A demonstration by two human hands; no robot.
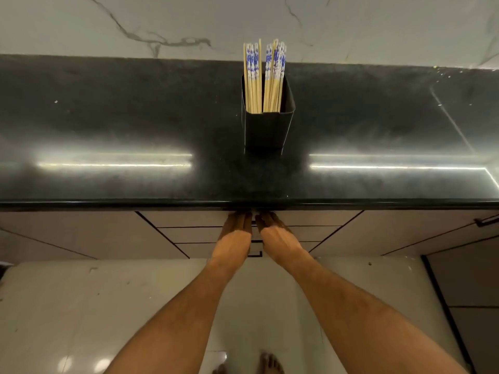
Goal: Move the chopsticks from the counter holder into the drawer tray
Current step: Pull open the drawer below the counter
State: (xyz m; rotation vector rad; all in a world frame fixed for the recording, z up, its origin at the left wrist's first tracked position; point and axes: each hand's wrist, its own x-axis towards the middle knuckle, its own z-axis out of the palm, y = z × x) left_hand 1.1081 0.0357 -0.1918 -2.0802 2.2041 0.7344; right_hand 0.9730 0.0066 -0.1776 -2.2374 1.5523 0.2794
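Several wooden chopsticks (264,76) with blue-and-white patterned tops stand upright in a black square holder (267,128) at the middle of the dark counter (108,125). Below the counter's front edge, my left hand (235,233) and my right hand (275,233) lie side by side against the top drawer front (189,219). Their fingers stretch straight up toward the counter lip, which hides the fingertips. The drawers are closed, and no tray shows.
A marble backsplash (351,28) rises behind the counter. More drawer fronts with black handles (256,255) sit below my hands, with cabinet doors on either side. Pale floor tiles and my bare feet (270,363) are at the bottom.
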